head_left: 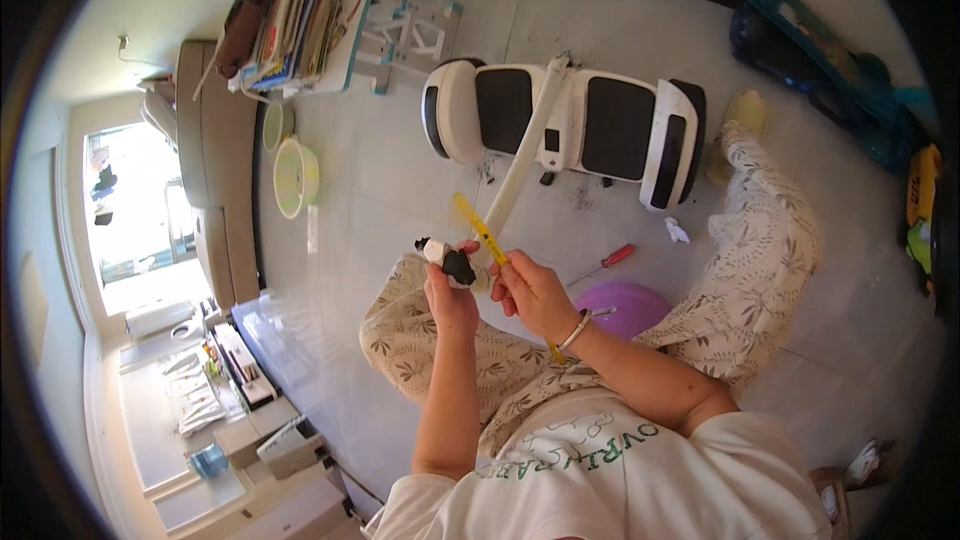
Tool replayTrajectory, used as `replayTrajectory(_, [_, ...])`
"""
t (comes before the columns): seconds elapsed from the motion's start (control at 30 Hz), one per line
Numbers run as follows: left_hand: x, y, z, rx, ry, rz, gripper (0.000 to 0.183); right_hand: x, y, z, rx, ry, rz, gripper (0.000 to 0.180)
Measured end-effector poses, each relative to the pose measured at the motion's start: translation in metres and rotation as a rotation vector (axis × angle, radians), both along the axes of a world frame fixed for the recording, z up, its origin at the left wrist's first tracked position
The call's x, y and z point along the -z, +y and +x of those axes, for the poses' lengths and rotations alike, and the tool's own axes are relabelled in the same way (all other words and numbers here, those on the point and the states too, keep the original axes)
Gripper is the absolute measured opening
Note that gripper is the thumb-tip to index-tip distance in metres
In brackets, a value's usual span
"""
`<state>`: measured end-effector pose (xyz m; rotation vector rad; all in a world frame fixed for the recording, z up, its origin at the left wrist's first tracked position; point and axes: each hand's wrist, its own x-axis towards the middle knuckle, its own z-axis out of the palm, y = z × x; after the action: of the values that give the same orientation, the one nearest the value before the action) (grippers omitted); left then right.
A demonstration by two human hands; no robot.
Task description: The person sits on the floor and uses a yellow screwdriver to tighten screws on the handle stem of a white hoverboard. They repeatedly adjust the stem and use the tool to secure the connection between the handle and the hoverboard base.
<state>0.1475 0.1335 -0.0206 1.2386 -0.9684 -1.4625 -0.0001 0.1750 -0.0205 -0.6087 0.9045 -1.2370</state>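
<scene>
My left hand [451,300] grips the upper end [457,267] of a white steering bar, where a white fitting meets a ragged black piece. From there the bar [527,147] slopes down to a white self-balancing scooter [556,136] with black foot pads, standing on the floor before me. In my right hand [528,289] is a slim yellow stick-like tool [483,228] with dark marks. Its blurred far tip points up and left, past the bar; its exact kind is unclear. The two hands are close together but apart.
A red-handled screwdriver [616,256] and a crumpled white tissue [676,230] lie on the tiles, with black crumbs around the scooter. Part of a purple stool [624,307] shows between my legs. Basins [295,178] stand left, near a table loaded with books [296,29]. A teal scooter [810,44] is at right.
</scene>
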Motion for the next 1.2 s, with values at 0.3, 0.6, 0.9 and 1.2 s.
replayTrajectory(0.3, [-0.048,-0.039,-0.063,0.053,-0.144,-0.009,0.054,-0.049,-0.003,-0.05,0.171,0.287,-0.161,0.02])
replayTrajectory(0.6, [-0.037,-0.073,-0.056,0.197,-0.041,0.109,0.055,-0.051,-0.023,-0.037,0.323,0.49,-0.222,0.025])
replayTrajectory(0.9, [-0.04,-0.097,-0.062,0.278,-0.14,0.029,0.058,-0.072,-0.064,-0.049,0.176,0.409,-0.085,0.026])
replayTrajectory(1.2, [-0.038,-0.14,-0.108,0.236,0.155,-0.06,0.043,-0.092,-0.104,-0.091,0.101,0.335,-0.008,0.027])
